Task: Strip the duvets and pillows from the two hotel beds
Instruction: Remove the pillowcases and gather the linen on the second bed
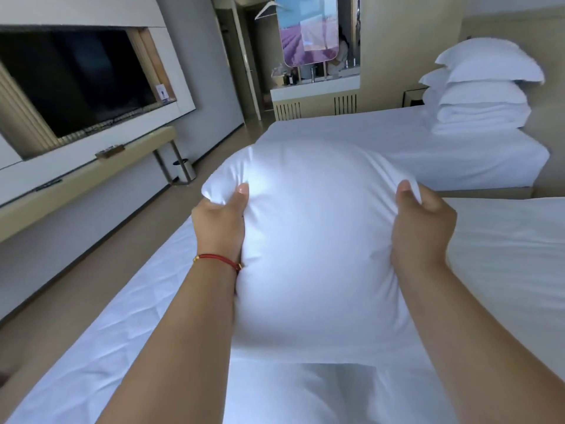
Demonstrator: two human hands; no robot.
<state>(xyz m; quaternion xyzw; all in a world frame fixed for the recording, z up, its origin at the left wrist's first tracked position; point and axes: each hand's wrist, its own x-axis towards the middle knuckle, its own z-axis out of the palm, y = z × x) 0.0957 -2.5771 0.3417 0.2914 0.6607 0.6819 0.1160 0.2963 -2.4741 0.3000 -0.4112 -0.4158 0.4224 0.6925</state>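
A plump white pillow (315,234) is held up in front of me above the near bed (128,316). My left hand (223,221) grips its left edge near the top corner, thumb on the front. My right hand (422,228) grips the right edge, bunching the cover under the thumb. On the far bed (367,139), a stack of white pillows and folded bedding (480,87) sits at the head end on the right. The near bed shows a creased white sheet, and more white bedding (513,255) lies to my right.
A wall TV (73,81) and a long shelf (91,175) run along the left wall, with a small bin (185,171) under the shelf. A floor aisle (91,255) runs left of the near bed. A counter and mirror (315,84) stand at the back.
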